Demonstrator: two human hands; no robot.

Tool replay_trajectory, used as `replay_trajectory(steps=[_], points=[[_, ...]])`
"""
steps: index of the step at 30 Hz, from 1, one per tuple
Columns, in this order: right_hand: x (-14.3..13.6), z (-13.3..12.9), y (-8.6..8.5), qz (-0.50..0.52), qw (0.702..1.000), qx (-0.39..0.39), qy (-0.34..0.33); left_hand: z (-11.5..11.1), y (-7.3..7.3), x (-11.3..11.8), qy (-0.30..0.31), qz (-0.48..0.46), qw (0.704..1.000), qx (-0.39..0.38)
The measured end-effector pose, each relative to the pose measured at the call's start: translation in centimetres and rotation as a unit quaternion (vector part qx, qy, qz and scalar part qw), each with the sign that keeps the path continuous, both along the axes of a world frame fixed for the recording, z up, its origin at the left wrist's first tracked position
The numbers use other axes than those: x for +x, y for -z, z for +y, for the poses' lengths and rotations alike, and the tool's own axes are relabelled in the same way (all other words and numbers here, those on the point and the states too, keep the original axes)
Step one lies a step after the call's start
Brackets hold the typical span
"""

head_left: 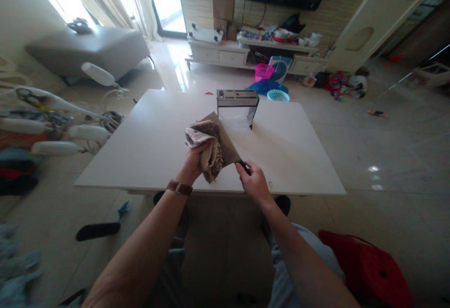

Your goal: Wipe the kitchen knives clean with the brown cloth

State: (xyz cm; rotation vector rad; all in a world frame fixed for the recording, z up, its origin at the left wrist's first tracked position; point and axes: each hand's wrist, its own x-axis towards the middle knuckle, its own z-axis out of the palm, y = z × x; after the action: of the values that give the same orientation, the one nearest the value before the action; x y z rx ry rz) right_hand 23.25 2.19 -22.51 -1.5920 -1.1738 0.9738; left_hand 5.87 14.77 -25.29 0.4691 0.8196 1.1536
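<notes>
My right hand (253,181) is closed round the black handle of a cleaver (228,145), whose broad blade points up and to the left above the near part of the table. In my left hand (194,161) is a bunched, brown-and-cream cloth (207,146), pressed against the left side of the blade. The cloth hides part of the blade and most of my left fingers. Just beyond the blade, a knife block (236,96) with a dark slotted top and clear sides stands upright on the table.
The white table (158,125) spans the middle, with a small red piece (208,93) near its far edge. Behind it are a light-blue basket (278,95) and a pink basket (263,72). A red bag (367,268) lies on the floor at right; white lamp parts (89,133) crowd the left.
</notes>
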Motion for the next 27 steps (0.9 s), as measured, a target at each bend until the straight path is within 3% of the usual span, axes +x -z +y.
replay_trajectory(steps=[15,20,27], points=[[0.0,0.0,-0.1,-0.004,1.0,-0.005,0.002,0.0,0.3,0.1,0.001,-0.012,1.0,-0.001],[0.1,0.1,-0.2,-0.008,1.0,-0.011,-0.009,0.7,0.4,-0.3,-0.053,-0.026,0.998,0.021],[0.7,-0.2,-0.2,0.0,0.999,-0.016,-0.042,1.8,-1.0,-2.6,-0.105,-0.063,0.989,0.08]])
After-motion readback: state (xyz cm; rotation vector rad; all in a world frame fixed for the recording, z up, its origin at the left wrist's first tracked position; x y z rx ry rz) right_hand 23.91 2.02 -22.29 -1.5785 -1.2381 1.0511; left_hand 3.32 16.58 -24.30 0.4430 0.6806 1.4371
